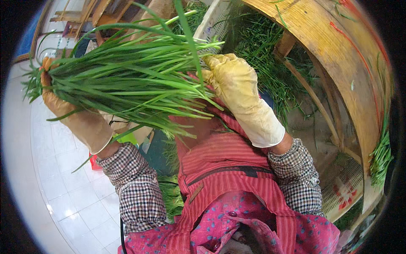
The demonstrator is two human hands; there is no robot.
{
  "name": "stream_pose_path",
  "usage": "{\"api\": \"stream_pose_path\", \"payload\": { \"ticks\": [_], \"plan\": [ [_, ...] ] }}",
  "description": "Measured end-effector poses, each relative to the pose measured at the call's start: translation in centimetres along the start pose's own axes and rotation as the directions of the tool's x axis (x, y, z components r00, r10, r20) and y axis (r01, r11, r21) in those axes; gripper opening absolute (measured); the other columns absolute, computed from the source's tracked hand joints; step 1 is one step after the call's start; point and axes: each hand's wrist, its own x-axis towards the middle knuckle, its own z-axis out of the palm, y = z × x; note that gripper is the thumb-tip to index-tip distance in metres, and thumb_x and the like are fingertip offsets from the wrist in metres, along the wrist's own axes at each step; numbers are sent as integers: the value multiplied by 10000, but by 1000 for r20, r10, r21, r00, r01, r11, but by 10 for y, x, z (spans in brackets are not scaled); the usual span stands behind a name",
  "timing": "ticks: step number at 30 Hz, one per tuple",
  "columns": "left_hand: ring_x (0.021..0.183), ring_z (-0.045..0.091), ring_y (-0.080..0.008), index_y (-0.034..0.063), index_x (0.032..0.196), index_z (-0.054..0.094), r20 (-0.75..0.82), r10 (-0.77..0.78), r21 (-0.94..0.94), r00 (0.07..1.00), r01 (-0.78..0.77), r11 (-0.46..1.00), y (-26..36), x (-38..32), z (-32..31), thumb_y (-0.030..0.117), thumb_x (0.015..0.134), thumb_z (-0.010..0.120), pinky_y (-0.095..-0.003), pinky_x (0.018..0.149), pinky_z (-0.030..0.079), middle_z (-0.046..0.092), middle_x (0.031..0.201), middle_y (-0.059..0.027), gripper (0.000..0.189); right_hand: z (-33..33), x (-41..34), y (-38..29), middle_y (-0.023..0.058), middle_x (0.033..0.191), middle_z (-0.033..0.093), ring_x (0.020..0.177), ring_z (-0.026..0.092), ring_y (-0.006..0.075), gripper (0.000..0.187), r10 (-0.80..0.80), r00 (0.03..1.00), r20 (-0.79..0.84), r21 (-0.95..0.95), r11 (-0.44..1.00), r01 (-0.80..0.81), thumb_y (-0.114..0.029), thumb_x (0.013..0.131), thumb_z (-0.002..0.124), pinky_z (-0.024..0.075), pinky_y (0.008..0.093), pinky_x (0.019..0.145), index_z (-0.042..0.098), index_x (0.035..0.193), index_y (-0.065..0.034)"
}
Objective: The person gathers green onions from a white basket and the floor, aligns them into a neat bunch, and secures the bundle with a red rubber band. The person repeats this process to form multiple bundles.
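A large bunch of long green leaves, like garlic chives (133,73), lies fanned out sideways in front of me. My left hand (57,92), in a tan rubber glove, grips it near the leaf tips, which stick out past the fingers at the far left. The pale stem ends spread loosely towards the right. My right hand (234,79), in a yellowish rubber glove, is at those stem ends with its fingers curled; whether it pinches any stem is hidden. A red striped apron (222,152) is below the bunch.
A curved-looking wooden table (336,47) with red string (358,50) and a small bundle of greens (382,158) stands at the right. Beneath it are loose greens (266,47) and a plastic basket (342,190). A pale crate (207,22) stands at the top. Wooden stools are at upper left, above white floor tiles (69,177).
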Motion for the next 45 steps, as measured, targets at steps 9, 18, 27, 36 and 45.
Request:
{"api": "stream_pose_path", "payload": {
  "ticks": [9, 18, 27, 36, 45],
  "plan": [
    [864, 664, -205, 47, 1097, 661, 56, 54, -42, 997, -51, 998, 8, -12, 21, 249, 961, 549, -358, 765, 568, 688, 998, -87, 268, 7, 6, 2, 26, 854, 716, 761, 608, 62, 178, 404, 894, 196, 807, 452, -381, -110, 861, 719, 491, 206, 696, 717, 991, 12],
    [896, 664, -242, 44, 1103, 659, -58, 33, 8, 998, -33, 999, 12, 0, 18, 286, 955, 557, -408, 811, 559, 687, 1018, -109, 301, 10, -13, 4, 116, 879, 696, 775, 682, 273, 245, 149, 969, -196, 190, 976, -111, -81, 753, 724, 537, 330, 685, 697, 996, -75],
    [943, 641, -233, 38, 1130, 622, 54, 1, -56, 999, 2, 998, 11, 4, -18, 263, 978, 522, -394, 849, 538, 663, 1049, -107, 290, 7, -39, 72, 89, 815, 676, 768, 675, 264, 184, 334, 925, 179, -588, 790, -171, -188, 772, 701, 535, 351, 649, 697, 940, -112],
    [1003, 612, -208, 38, 1184, 564, 34, 71, 44, 997, -73, 996, 2, -24, 3, 245, 989, 495, -378, 903, 520, 624, 1107, -101, 292, -19, -2, 49, 134, 1011, 693, 803, 661, 159, 374, 277, 889, 366, 903, 127, -411, -278, 912, 652, 532, 262, 690, 637, 1111, 38],
    [1063, 583, -183, 39, 1239, 506, 27, 140, 116, 990, -142, 983, 5, -28, 18, 226, 1000, 468, -362, 958, 502, 585, 1165, -96, 305, -24, 0, 35, 113, 927, 709, 746, 662, 176, 220, 230, 887, 400, 912, -2, -411, -110, 830, 695, 536, 299, 699, 679, 1003, 25]
  ]
}}
